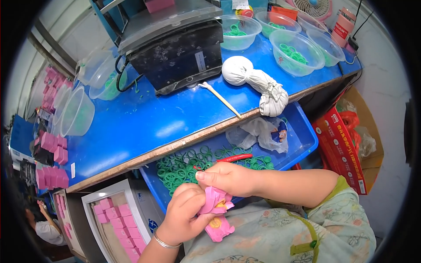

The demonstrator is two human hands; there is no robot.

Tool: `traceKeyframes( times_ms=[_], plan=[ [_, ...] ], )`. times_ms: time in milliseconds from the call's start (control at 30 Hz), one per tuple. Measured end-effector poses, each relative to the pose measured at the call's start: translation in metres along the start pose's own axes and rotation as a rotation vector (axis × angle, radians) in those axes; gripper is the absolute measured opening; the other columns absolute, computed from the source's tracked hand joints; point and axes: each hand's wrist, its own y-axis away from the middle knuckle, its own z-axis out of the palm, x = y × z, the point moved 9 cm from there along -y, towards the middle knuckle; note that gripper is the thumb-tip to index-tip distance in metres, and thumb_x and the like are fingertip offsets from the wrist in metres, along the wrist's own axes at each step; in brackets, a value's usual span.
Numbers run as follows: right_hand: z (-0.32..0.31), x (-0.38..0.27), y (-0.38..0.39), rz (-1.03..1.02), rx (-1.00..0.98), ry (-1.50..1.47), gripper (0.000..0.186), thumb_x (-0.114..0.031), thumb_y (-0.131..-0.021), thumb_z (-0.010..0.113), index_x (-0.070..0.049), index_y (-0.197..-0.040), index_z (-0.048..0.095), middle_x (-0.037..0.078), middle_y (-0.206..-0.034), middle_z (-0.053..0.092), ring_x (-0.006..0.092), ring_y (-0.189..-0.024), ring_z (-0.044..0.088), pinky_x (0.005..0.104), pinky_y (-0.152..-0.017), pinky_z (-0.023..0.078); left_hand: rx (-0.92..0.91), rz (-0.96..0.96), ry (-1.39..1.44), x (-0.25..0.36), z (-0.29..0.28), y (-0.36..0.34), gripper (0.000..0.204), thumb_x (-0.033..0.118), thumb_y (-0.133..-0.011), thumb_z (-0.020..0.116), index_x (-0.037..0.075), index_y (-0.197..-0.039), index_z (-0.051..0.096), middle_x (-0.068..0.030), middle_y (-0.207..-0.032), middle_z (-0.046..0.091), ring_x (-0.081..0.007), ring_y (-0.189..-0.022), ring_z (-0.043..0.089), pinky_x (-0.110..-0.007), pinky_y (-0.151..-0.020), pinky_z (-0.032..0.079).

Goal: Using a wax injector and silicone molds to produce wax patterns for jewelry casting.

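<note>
My left hand is closed on a torn-looking pink piece with yellow inner areas, possibly a mould, held above my lap. My right hand is closed on its upper part, thumb uppermost. Just beyond my hands, a blue tray holds many green rings, a red slender tool and a crumpled clear plastic bag.
Blue bench bears a black machine, white cloth bundle, wooden-handled tool and plastic bowls. Red carton stands right. Left are pink blocks in a white-framed case and another person.
</note>
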Motion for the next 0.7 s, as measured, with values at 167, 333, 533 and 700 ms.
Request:
traceKeyframes(
  times_ms=[167,333,533,700],
  plan=[
    [-0.009,-0.021,0.005,-0.266,0.152,0.769,0.026,-0.029,-0.088,0.058,-0.003,-0.086,0.054,0.002,-0.080,0.053,0.0085,-0.078,0.053,0.0252,-0.071,0.045,0.203,-0.316,0.340,-0.038,0.000,0.020,0.026,0.008,-0.069,0.072,0.000,-0.091,0.060,-0.0102,-0.087,0.057,-0.0212,-0.083,0.055,-0.031,-0.074,0.043],
    [-0.004,0.003,0.006,-0.223,0.127,0.131,0.034,-0.024,-0.082,0.065,0.000,-0.100,0.050,0.009,-0.090,0.055,0.0126,-0.078,0.053,0.0265,-0.068,0.045,0.473,-0.381,0.421,-0.044,-0.017,0.026,0.025,0.005,-0.075,0.068,-0.003,-0.096,0.057,-0.0092,-0.096,0.054,-0.0157,-0.087,0.053,-0.027,-0.077,0.043],
    [-0.003,-0.015,0.019,-0.191,0.197,0.699,0.030,-0.027,-0.079,0.068,0.000,-0.079,0.054,0.010,-0.073,0.053,0.0171,-0.065,0.050,0.0312,-0.056,0.039,0.498,-0.571,0.782,-0.056,-0.005,0.033,0.027,0.002,-0.073,0.069,-0.003,-0.096,0.055,-0.0100,-0.092,0.055,-0.0166,-0.084,0.054,-0.027,-0.074,0.044],
    [-0.005,-0.003,0.020,-0.038,0.121,0.686,0.036,-0.031,-0.076,0.071,0.000,-0.072,0.053,0.010,-0.066,0.050,0.0195,-0.061,0.049,0.0325,-0.056,0.039,0.197,-0.437,0.343,-0.045,-0.002,0.023,0.026,0.006,-0.077,0.068,-0.004,-0.097,0.055,-0.0077,-0.090,0.059,-0.0131,-0.083,0.056,-0.026,-0.075,0.046]
  ],
)
